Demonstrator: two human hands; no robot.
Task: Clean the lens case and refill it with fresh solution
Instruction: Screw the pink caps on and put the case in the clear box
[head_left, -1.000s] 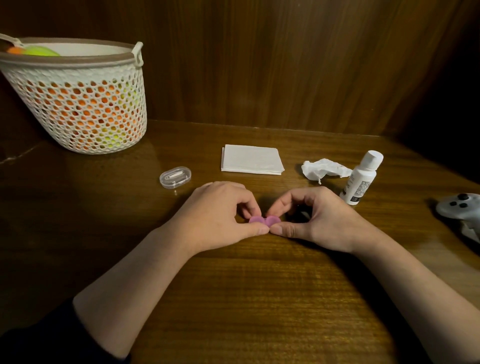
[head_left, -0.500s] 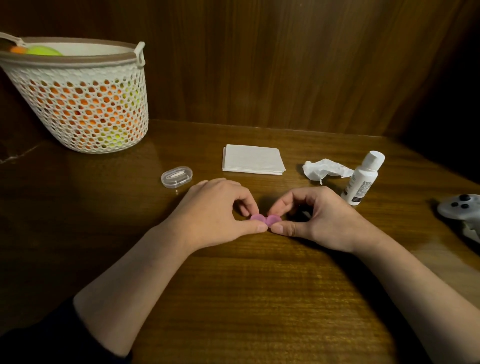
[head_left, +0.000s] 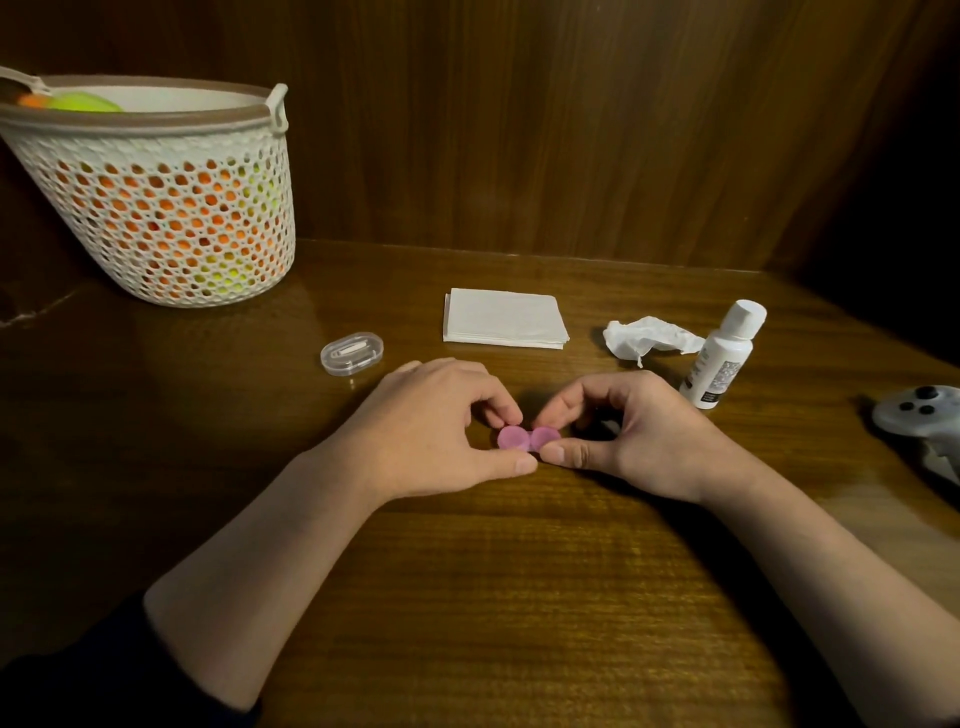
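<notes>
Head view: our left hand (head_left: 426, 431) and right hand (head_left: 628, 431) pinched the case (head_left: 527, 438); uneven twisting risked flipping it.

Lens case (head_left: 528, 439) on desk (head_left: 467, 597), between left fingers (head_left: 501, 402) and right fingers (head_left: 553, 413), touching both. Behind fingers: napkin stack (head_left: 504, 318); behind-left small box (head_left: 352, 353), farther left basket (head_left: 156, 192) holding balls. Right of fingers: crumpled tissue (head_left: 644, 336), then bottle (head_left: 724, 354) upright just beside it; controller (head_left: 919, 410) at far right edge.
</notes>
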